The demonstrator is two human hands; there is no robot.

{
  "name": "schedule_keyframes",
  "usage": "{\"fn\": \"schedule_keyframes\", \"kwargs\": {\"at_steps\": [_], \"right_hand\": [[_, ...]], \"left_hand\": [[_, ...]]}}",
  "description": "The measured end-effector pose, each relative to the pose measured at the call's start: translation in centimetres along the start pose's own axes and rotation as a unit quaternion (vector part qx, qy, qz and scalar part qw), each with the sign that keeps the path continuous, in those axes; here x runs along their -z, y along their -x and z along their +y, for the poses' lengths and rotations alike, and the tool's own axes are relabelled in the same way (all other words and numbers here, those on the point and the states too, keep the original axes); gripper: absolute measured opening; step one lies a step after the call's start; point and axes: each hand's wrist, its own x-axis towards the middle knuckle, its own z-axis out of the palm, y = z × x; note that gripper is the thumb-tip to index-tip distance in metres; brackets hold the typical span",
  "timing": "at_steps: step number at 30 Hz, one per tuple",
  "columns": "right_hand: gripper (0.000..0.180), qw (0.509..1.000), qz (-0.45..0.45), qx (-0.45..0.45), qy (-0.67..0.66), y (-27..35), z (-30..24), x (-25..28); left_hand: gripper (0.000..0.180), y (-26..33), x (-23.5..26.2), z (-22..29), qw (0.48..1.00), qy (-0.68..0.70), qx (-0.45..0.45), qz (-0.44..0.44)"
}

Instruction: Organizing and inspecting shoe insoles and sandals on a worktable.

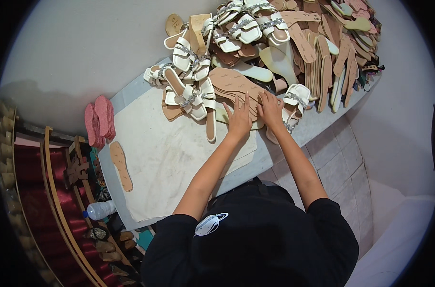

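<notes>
A fanned stack of tan printed insoles [231, 82] lies on the table in front of me. My left hand [240, 119] rests on the near part of the stack with its fingers spread. Close beside it, my right hand [271, 111] touches the stack's right end, its fingers stretched out over the edge. A pale yellow-green sole piece [222, 115] shows partly under my left hand. Just right of my right hand sits a white strappy sandal [295, 100] with a glittery silver band. More such sandals [192, 103] are piled to the left of the stack.
White sandals [246, 27] and a large heap of insoles [318, 57] cover the table's far end. A single tan insole [121, 166] lies at the left, near pink sole stacks [100, 120]. A water bottle [100, 210] and a wooden rack [59, 201] stand beside the table's left edge.
</notes>
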Motion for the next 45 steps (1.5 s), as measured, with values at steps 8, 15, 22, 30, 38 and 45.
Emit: {"fn": "schedule_keyframes", "kwargs": {"at_steps": [8, 15, 22, 30, 38, 45], "right_hand": [[0.052, 0.997, -0.074, 0.017, -0.021, -2.2, 0.9, -0.5], [0.059, 0.995, -0.085, 0.043, -0.032, -2.4, 2.0, 0.3], [0.058, 0.996, -0.013, -0.032, -0.081, 0.8, -1.2, 2.7], [0.058, 0.978, 0.005, -0.054, -0.203, 6.8, -6.5, 5.2], [0.042, 0.935, -0.038, 0.34, -0.098, 6.5, -5.8, 5.0], [0.056, 0.963, -0.055, 0.192, -0.183, 1.8, -13.1, 3.2]], "left_hand": [[0.084, 0.4, -0.6, -0.8, 1.0, -0.009, 0.001, 0.007], [0.082, 0.1, -0.4, -0.2, 1.0, 0.02, -0.001, -0.018], [0.065, -0.1, 0.1, 0.2, 0.972, 0.206, 0.066, 0.087], [0.065, 1.9, 2.3, -0.7, 0.821, 0.503, 0.199, 0.182], [0.063, 6.5, 8.1, -3.1, 0.795, 0.527, 0.232, 0.192], [0.061, 13.3, 12.1, -6.4, 0.823, 0.476, 0.255, 0.177]]}}
